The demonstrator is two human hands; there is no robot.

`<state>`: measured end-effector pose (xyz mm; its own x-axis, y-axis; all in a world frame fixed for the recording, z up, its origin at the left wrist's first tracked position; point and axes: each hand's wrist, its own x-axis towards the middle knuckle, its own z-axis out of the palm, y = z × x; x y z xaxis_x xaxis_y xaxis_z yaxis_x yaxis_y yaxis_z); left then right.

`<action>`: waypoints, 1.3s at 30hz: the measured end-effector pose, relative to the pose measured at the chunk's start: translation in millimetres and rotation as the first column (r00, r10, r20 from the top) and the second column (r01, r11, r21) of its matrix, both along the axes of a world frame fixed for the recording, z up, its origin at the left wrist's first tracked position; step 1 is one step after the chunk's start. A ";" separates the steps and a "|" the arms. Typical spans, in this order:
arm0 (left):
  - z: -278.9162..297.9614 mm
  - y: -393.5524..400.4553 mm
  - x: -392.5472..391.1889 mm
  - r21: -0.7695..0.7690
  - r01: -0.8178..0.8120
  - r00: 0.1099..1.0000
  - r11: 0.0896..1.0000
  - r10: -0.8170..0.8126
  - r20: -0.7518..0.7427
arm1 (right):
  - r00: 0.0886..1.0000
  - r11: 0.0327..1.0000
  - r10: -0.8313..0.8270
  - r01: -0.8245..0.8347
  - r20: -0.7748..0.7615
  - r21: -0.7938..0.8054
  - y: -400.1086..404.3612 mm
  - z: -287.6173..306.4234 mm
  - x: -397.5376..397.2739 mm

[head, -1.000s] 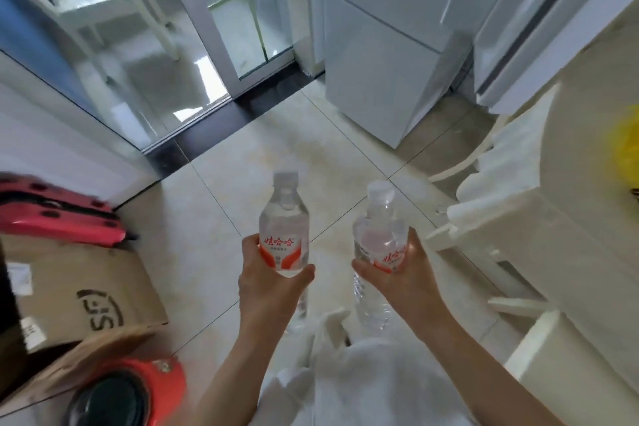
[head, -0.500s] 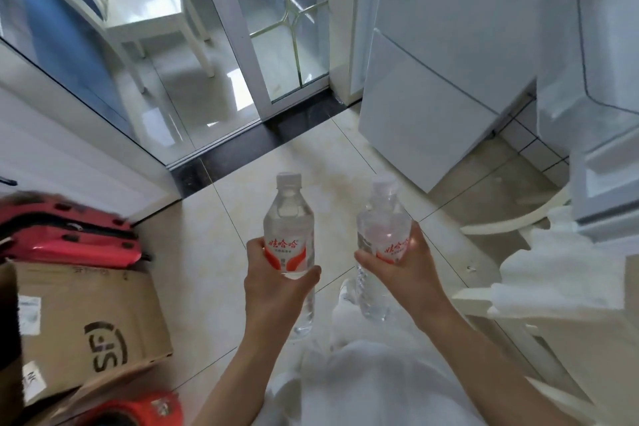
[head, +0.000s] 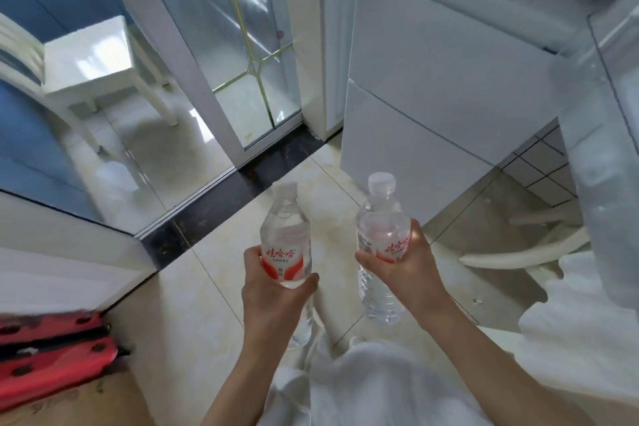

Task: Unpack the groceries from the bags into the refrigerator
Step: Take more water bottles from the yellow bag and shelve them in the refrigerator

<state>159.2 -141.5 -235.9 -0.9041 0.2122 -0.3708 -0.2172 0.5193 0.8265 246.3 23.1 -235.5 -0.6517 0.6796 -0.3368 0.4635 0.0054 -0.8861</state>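
Note:
I hold two clear water bottles with red and white labels upright in front of me. My left hand (head: 273, 297) grips the left bottle (head: 285, 235) around its label. My right hand (head: 408, 270) grips the right bottle (head: 380, 218) around its middle, with its lower half showing below my thumb. The white refrigerator (head: 432, 86) stands just ahead, its two lower doors closed. An open refrigerator door with a clear shelf (head: 608, 149) hangs at the right edge. The inside of the refrigerator is barely in view at the top.
A glass sliding door (head: 221, 55) with a dark threshold runs at the left, a white chair (head: 86, 59) behind it. Red cases (head: 52, 356) and a cardboard box (head: 69, 405) lie at bottom left. A white chair back (head: 518, 256) and white cloth (head: 587, 322) are at the right.
The view has lifted and come closer to the refrigerator; the box and red cases slid toward the bottom left. Both hands keep the bottles, and the right one has risen slightly.

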 end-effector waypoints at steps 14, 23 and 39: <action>27.1 124.6 -235.7 0.003 0.442 0.892 0.897 -0.439 -0.107 | 0.896 0.897 -0.442 0.443 -0.041 0.003 58.2 18.6 -166.6; 34.4 247.0 -274.3 0.026 0.606 0.785 0.795 -0.592 -0.181 | 0.797 0.802 -0.593 0.598 -0.115 0.008 152.5 44.7 -196.8; 114.9 465.0 -294.0 0.265 0.669 0.735 0.694 -0.564 -0.377 | 0.729 0.733 -0.601 0.666 -0.329 0.137 347.4 127.0 -228.0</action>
<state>-134.8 323.5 -121.1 -0.5640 0.8230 0.0685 0.2809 0.1131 0.9531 18.2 370.5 -108.4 -0.0756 0.9971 -0.0071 0.2003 0.0082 -0.9797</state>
